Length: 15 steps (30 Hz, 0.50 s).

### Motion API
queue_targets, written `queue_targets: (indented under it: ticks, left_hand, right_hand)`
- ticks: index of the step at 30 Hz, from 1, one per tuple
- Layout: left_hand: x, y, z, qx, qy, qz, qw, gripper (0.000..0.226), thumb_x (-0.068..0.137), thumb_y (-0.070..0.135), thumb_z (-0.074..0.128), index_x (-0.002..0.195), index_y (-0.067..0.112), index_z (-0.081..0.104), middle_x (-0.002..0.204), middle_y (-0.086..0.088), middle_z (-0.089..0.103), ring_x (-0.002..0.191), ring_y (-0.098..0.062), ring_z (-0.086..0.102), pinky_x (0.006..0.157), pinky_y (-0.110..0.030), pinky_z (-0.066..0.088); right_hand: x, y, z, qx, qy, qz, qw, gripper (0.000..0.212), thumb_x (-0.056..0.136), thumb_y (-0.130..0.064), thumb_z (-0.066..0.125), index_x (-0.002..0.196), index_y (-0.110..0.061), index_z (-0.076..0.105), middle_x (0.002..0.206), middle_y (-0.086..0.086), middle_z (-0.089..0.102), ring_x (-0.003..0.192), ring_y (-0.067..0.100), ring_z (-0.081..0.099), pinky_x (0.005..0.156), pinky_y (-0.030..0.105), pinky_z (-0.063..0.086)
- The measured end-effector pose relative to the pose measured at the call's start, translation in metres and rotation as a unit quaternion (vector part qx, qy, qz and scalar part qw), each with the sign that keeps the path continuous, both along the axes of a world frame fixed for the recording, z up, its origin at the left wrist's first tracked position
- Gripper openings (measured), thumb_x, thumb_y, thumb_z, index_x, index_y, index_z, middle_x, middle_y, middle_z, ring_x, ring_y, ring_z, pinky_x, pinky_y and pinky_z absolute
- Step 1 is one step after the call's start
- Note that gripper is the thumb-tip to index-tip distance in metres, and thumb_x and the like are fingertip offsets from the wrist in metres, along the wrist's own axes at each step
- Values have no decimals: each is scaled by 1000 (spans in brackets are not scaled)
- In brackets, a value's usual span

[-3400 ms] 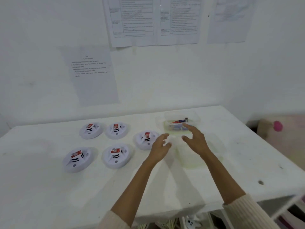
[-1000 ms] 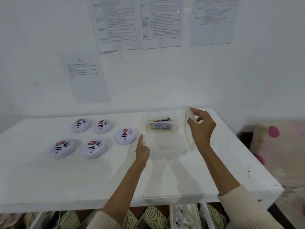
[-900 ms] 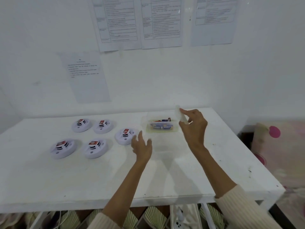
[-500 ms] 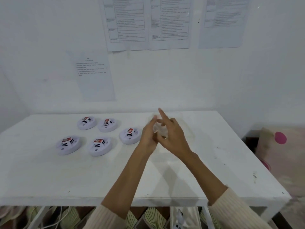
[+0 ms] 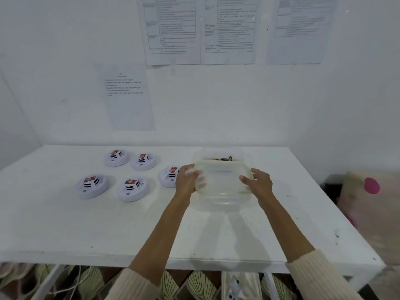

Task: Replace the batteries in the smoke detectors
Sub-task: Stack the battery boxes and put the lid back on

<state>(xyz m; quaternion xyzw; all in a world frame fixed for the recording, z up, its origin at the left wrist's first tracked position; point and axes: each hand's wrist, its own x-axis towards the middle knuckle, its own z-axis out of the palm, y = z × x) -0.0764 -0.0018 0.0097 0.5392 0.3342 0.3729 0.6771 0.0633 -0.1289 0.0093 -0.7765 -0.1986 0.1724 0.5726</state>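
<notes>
Several white round smoke detectors, each with a red-labelled battery on top, lie on the left half of the white table; the nearest one is just left of my left hand. My left hand and my right hand grip the two ends of a translucent plastic lid and hold it level. Under the lid stands a clear container that looks empty. Behind it stands a second clear container with batteries in it, partly hidden by the lid.
The table meets the white wall at the back, where printed sheets hang. Its right edge drops beside a pale cushion with a pink dot. Below the front edge lie patterned fabric and cables.
My right hand lifted the lid at the right of the containers and swung it leftward. My left hand joined it, and both now hold the lid flat over the front container.
</notes>
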Motion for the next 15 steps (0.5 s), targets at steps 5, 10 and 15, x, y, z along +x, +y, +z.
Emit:
queue_targets:
  ticks: [5,10,15]
  left_hand:
    - [6,13,-17,116,205,56,970,31,94,6,41,69,20,51,81,-2,55,92,-24,48,79,-30,39]
    - [3,19,-35,12,198,19,980,21,95,13,40,96,10,61,97,-8,54,93,-24,48,71,-32,45]
    - [0,17,-31,37,187,42,981,39,93,18,56,127,1,48,123,-11,53,107,-26,51,77,-35,50]
  right_hand:
    - [0,7,-12,-86,-60,17,994,60,85,-19,66,135,1,41,143,17,41,134,29,37,113,39,26]
    - [1,9,-21,-101,-60,29,993,62,85,-24,65,136,1,41,142,16,43,133,29,39,111,39,30]
    - [4,13,-29,-118,-44,14,992,42,86,-31,63,107,5,58,112,21,59,106,30,54,82,30,39]
